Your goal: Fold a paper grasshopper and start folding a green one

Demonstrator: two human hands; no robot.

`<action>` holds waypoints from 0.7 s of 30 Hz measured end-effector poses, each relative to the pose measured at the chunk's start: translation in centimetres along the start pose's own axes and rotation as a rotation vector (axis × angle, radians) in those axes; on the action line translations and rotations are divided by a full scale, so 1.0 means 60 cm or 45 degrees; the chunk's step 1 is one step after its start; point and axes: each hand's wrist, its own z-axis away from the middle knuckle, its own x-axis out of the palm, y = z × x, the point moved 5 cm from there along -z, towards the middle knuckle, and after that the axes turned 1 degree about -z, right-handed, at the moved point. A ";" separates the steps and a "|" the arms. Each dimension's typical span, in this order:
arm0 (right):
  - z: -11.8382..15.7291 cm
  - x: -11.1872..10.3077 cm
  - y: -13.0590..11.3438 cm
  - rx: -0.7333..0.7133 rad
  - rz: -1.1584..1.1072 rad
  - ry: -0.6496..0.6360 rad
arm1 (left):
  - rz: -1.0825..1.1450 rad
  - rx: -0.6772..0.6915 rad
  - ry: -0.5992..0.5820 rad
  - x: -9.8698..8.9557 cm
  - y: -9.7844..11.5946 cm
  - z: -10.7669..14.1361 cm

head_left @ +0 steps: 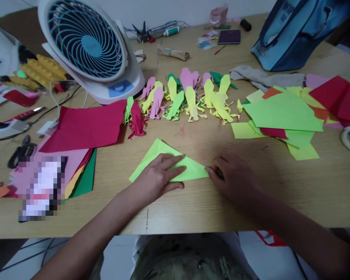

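The left hand (pixel 163 173), fingers spread, presses lime paper (pixel 194 170), likely light and easily creased; the right hand (pixel 233 175) pinches its corner, a sensible hold.

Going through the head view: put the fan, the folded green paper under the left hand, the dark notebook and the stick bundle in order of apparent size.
Largest to smallest:
1. Fan
2. Folded green paper, partly covered by the left hand
3. Dark notebook and stick bundle: too alike to rank
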 end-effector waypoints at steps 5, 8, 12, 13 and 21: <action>0.000 0.000 0.000 0.004 -0.005 -0.002 | -0.097 -0.024 -0.044 0.001 0.003 0.000; 0.000 0.000 0.000 0.006 -0.013 -0.007 | -0.129 -0.044 -0.046 -0.001 0.005 0.002; 0.000 -0.001 0.000 0.008 -0.019 -0.016 | -0.150 -0.058 -0.071 -0.001 0.007 0.003; 0.000 -0.001 0.000 0.008 -0.016 -0.019 | -0.153 -0.058 -0.079 -0.001 0.007 0.003; -0.001 -0.001 0.001 0.002 -0.032 -0.010 | -0.166 -0.078 -0.096 0.003 0.005 0.005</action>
